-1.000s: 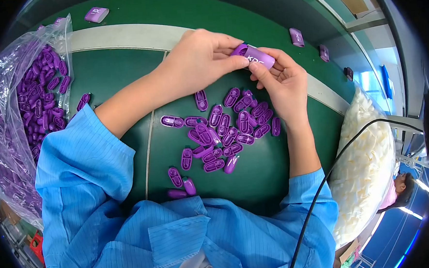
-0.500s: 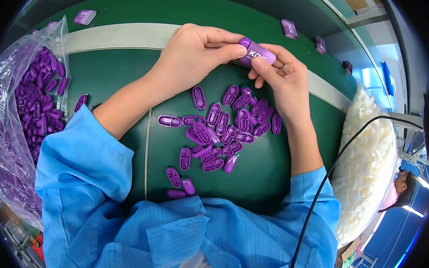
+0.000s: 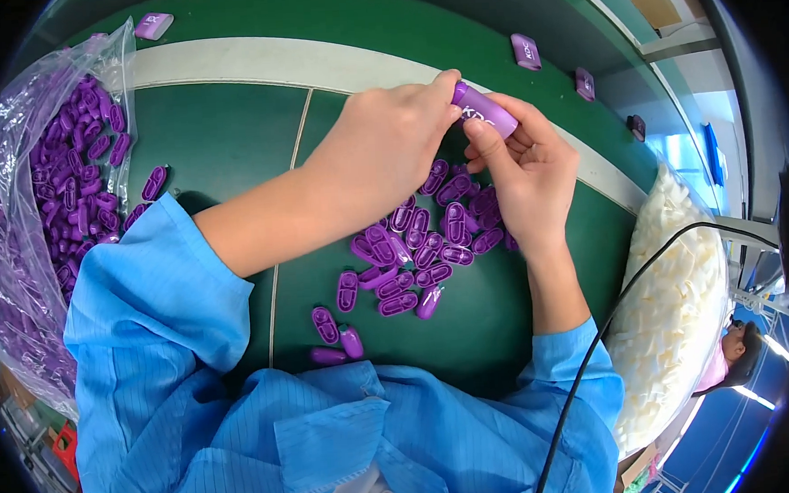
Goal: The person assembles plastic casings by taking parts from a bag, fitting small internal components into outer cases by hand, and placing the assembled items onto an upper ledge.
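Observation:
Both hands meet over a green belt [image 3: 228,139]. My right hand [image 3: 524,173] grips a small purple oblong device [image 3: 485,110] between thumb and fingers. My left hand [image 3: 389,148] pinches the device's left end with its fingertips. Just below the hands lies a pile of several small purple oval caps [image 3: 413,254], with a few more scattered toward my body.
A clear plastic bag [image 3: 28,230] full of purple caps lies at the left. A bag of white pieces [image 3: 674,303] sits at the right, a black cable [image 3: 613,324] crossing it. Finished purple devices [image 3: 525,50] lie along the far belt edge. A person sits at the lower right.
Both hands have moved slightly up and away with the purple device. The left fingertips now close on its end.

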The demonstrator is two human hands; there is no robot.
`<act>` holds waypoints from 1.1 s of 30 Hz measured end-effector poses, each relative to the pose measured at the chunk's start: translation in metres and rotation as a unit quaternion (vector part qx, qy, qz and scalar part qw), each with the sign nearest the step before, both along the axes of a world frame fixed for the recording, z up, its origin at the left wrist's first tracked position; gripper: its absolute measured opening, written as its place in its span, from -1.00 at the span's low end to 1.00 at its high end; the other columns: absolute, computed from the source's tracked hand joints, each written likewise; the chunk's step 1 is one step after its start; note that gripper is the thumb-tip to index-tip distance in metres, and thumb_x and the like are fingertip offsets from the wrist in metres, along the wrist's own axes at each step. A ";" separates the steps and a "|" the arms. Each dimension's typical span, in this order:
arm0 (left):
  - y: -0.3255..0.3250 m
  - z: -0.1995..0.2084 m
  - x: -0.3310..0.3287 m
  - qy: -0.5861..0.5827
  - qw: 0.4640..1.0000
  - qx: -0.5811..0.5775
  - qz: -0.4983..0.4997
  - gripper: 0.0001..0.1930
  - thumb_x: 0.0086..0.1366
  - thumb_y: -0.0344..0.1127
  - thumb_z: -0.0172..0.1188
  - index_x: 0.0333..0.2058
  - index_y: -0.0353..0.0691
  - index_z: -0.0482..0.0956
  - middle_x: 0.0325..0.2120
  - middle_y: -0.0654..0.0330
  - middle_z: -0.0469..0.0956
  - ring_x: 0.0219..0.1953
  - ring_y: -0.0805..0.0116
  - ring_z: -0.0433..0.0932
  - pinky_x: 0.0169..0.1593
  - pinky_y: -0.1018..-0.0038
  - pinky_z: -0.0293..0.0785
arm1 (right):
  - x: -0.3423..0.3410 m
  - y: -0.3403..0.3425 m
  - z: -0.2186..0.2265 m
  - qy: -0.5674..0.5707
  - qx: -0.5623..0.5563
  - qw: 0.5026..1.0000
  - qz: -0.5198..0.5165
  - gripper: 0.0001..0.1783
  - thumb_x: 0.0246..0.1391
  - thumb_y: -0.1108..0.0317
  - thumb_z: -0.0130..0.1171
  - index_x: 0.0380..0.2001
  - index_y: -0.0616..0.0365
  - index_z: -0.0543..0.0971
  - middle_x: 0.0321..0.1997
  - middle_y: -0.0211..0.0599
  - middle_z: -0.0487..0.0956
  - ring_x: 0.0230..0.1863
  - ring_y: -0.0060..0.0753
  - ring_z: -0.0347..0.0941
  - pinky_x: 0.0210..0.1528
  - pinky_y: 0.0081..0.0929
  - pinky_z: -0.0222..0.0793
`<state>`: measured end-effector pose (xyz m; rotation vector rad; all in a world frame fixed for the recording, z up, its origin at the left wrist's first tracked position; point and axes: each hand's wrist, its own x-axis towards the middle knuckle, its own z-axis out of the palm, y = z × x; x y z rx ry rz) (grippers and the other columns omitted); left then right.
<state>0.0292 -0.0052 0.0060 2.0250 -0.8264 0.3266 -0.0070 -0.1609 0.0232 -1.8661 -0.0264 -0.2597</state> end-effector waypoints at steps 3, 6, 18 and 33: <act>-0.003 -0.004 -0.004 -0.049 0.999 0.002 0.017 -0.65 0.18 -0.50 0.05 -0.03 -0.38 0.33 -0.41 -0.08 0.51 -0.44 -0.01 0.53 -0.40 0.31 0.47 | -0.001 0.004 -0.002 -0.059 -0.085 0.994 -0.037 -0.78 -0.03 0.49 0.21 -0.27 0.34 0.53 -0.51 -0.35 0.57 -0.58 -0.68 0.44 -0.54 -0.73 0.39; -0.001 0.001 -0.011 -0.040 0.999 0.025 0.024 -0.62 0.17 -0.51 0.04 -0.01 -0.40 0.31 -0.40 -0.08 0.50 -0.43 -0.01 0.52 -0.41 0.30 0.46 | -0.002 0.008 -0.002 -0.093 -0.149 0.983 -0.045 -0.79 -0.03 0.50 0.21 -0.28 0.35 0.53 -0.49 -0.33 0.57 -0.58 -0.68 0.43 -0.54 -0.74 0.39; 0.006 0.013 0.022 0.220 0.965 -0.107 -0.094 -0.68 0.14 -0.39 0.20 -0.14 -0.44 0.46 -0.37 0.07 0.57 -0.34 0.44 0.56 -0.18 0.55 0.50 | 0.014 -0.015 0.005 0.115 0.147 0.979 0.081 -0.71 0.03 0.43 0.16 -0.16 0.33 0.46 -0.45 -0.36 0.53 -0.51 -0.73 0.39 -0.58 -0.79 0.28; 0.031 -0.009 0.097 -0.077 0.983 0.086 0.141 -0.73 0.10 -0.34 0.08 -0.23 -0.35 0.53 -0.37 0.01 0.55 -0.28 0.05 0.51 -0.13 0.27 0.41 | 0.138 -0.048 -0.011 0.004 -0.474 0.877 -0.076 -0.51 -0.12 0.07 0.20 -0.21 0.24 0.53 -0.26 0.01 0.56 -0.19 -0.04 0.50 -0.07 -0.27 0.38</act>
